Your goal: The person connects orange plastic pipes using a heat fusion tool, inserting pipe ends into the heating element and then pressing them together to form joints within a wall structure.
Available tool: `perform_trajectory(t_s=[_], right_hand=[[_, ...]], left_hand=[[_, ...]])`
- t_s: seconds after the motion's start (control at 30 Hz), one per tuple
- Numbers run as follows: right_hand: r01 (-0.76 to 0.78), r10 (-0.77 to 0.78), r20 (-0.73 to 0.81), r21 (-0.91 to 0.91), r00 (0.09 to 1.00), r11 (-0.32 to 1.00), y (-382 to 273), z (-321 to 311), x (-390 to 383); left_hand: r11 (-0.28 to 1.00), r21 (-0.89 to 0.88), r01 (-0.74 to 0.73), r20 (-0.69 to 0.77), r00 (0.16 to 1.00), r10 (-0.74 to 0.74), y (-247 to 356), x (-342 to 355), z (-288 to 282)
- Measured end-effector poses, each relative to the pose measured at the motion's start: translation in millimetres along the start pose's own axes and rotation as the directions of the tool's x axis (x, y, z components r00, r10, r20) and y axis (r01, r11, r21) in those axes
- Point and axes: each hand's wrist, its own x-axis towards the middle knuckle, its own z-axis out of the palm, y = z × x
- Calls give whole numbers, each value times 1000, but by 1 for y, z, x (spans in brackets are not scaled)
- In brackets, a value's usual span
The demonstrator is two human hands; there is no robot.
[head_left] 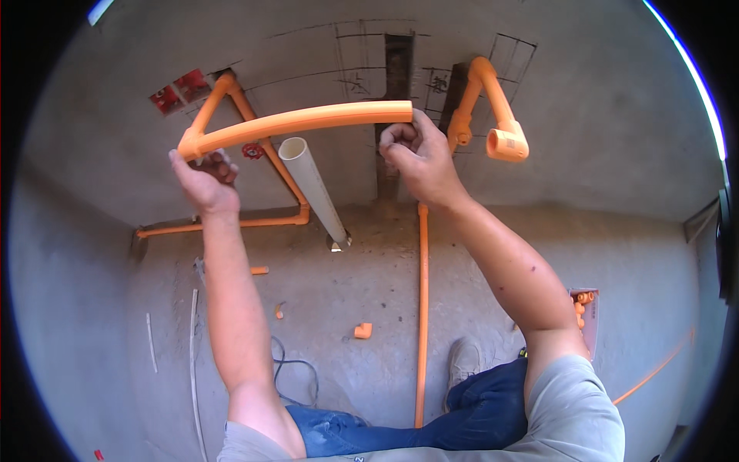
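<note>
Grey wall ahead, dark lines drawn across its upper part, dark slots cut into it. Grey floor below, offcuts scattered about. A long orange floor pipe runs from near the wall's foot back toward the person's jeans.

Main piece: the thick orange pipe, raised well above the floor at upper centre. Its left end meets an elbow joined to a left bent run from the wall; its right end is open, well apart from the right bent run, whose lower fitting shows an open mouth. A pale upright tube stands between the forearms.

Right grip just below the pipe's open end, fingers curled — whether clamped on it, cannot tell. Left grip under the elbow, thumb against its outer side, fingers bent beneath — clamped or merely supporting, cannot tell.

Smaller items: dark cord looped on the floor; box of orange fittings beside the right arm; two red squares on the wall; loose orange elbow on the floor; red handwheel under the pipe.
</note>
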Motion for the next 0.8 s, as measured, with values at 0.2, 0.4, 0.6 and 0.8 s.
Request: perform_trajectory(t_s=[0.2,0.4,0.6,0.8], right_hand=[[80,-76,40,-107,996,991,-1,-12,2],[42,-46,-29,-128,999,991,-18,9,-2],[-24,46,81,-251,996,968,12,9,-2],[77,390,433,-743,812,665,33,-11,-2]], left_hand=[[992,-38,122,-79,989,-124,-11,-5,15],[987,-93,132,-13,991,-134,-8,-10,6],[985,-79,156,-21,987,-158,-11,-13,-19],[901,428,74,142,979,-148,0,-36,-79]])
